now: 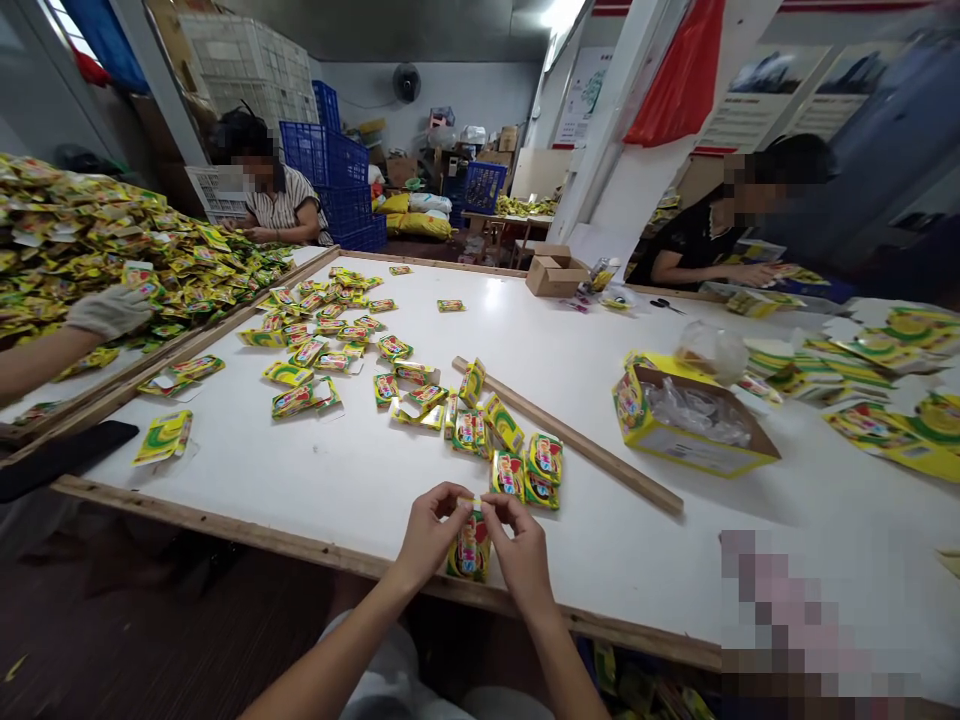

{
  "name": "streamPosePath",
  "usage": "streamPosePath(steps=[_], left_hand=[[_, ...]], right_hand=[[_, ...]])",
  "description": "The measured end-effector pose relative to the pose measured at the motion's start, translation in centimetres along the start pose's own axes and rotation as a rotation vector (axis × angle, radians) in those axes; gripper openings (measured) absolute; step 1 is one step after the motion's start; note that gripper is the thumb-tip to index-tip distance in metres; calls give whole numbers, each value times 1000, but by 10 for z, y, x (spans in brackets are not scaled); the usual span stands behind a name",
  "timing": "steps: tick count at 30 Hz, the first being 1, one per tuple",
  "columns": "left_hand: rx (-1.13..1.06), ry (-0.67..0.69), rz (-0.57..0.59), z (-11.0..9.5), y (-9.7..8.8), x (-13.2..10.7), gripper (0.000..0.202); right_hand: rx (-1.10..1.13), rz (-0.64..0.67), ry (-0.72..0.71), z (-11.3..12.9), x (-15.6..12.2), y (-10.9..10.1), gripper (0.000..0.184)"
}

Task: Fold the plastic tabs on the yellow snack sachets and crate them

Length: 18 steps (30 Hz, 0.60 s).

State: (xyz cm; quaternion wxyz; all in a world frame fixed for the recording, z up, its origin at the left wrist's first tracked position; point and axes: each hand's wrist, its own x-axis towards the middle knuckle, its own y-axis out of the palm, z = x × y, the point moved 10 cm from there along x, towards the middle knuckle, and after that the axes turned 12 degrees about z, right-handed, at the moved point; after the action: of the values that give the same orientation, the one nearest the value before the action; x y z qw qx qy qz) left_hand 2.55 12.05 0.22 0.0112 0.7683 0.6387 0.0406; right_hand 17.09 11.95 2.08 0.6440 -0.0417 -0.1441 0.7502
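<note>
At the near edge of the white table, a small yellow-and-green printed box (469, 556) stands between my hands. My left hand (433, 530) pinches its top end from the left. From the right, my right hand (519, 540) pinches the same end, thumbs close together over a white flap. Just beyond lie similar filled boxes, a pair (544, 458) on the right and another box (508, 474) beside it. More small boxes (471, 432) lean in a cluster behind these. What is inside the held box is hidden.
A wooden strip (577, 440) lies diagonally right of the cluster. An open carton (697, 455) holds clear plastic bags. Loose boxes (330, 330) spread over the left-centre. Flat cartons (862, 360) pile up right. Two people work behind; a gloved hand (112, 312) reaches into the left heap.
</note>
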Motion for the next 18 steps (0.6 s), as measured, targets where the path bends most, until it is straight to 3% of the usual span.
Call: streamPosePath(steps=[5,9,11,13,15,18], left_hand=[[-12,-11,22,4,-2,1,24],[54,52,81,-4,0,-5,22],[88,78,101,-7,0,-9,23],[81,71,101,-5,-3,-12,30],[37,35,64,2,-9,-14,39],[28,-26,-1,13,-16,-14,34]], right_hand=[[46,15,31,-10,-1,1,30],[123,83,10,-13,-5,15,28],[130,100,13,-10,-10,12,27],[63,43,38,-4,-19,-16,30],[-97,-49,93,4,-35,-68,33],[-449,-89,198,11,-55,-145,34]])
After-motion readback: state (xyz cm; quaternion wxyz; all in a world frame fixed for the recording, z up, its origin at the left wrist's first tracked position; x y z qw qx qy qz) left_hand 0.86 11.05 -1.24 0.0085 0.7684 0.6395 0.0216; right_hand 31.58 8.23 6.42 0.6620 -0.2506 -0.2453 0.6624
